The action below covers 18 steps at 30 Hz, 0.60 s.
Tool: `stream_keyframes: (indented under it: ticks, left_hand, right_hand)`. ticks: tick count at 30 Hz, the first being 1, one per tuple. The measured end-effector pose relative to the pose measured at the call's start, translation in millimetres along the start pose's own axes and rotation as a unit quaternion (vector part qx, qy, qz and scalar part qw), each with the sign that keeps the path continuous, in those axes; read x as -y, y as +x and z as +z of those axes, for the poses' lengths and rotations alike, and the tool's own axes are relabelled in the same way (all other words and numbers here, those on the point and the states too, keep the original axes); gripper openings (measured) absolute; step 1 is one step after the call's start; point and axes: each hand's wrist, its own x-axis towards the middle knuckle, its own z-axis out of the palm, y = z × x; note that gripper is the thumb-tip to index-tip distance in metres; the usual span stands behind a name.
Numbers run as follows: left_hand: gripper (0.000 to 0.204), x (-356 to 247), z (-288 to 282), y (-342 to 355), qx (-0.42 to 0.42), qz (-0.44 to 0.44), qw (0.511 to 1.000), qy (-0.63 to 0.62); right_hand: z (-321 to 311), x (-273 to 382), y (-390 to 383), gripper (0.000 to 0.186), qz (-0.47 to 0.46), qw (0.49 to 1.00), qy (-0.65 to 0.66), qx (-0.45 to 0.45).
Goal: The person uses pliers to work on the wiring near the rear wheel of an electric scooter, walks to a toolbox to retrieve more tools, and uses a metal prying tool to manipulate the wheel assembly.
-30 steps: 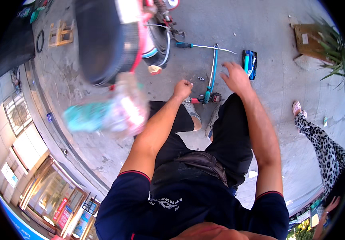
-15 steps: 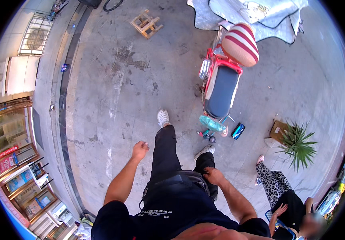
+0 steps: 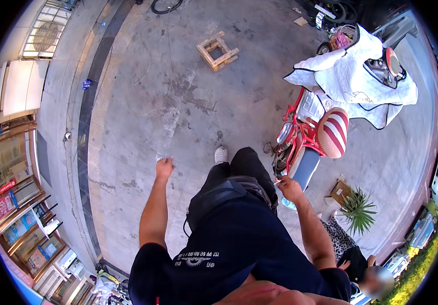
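Observation:
My left hand hangs out over the bare concrete left of my legs, fingers curled; whatever they hold, if anything, is too small to make out. My right hand is closed on a small, thin, pale item I cannot make out, beside the dark seat of a red scooter. A striped red-and-cream padded piece sits on the scooter, and a silvery quilted cover with dark edging lies over its front. Part of a teal thing shows below the seat, mostly hidden by my right arm.
A wooden frame lies ahead on the concrete. A storefront lines the left, with tires at top right. A potted palm, a cardboard box and a person in leopard-print trousers are at lower right.
I have moved forward from the floor tools, and the scooter now stands beside my right hand. That hand has lifted away from my thigh with a small item in it.

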Motion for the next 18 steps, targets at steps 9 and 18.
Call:
stream_keyframes:
  ticks: [9,18]
  left_hand:
    - [0.026,-326,42,203,0.084,0.171,0.982,0.007]
    - [0.015,-475,26,331,0.002,-0.103,0.978,-0.182]
  right_hand:
    - [-190,131,205,0.037,-0.048,0.997,0.037,-0.039]
    - [-519,421,475,0.031,-0.247,0.955,-0.14,-0.081]
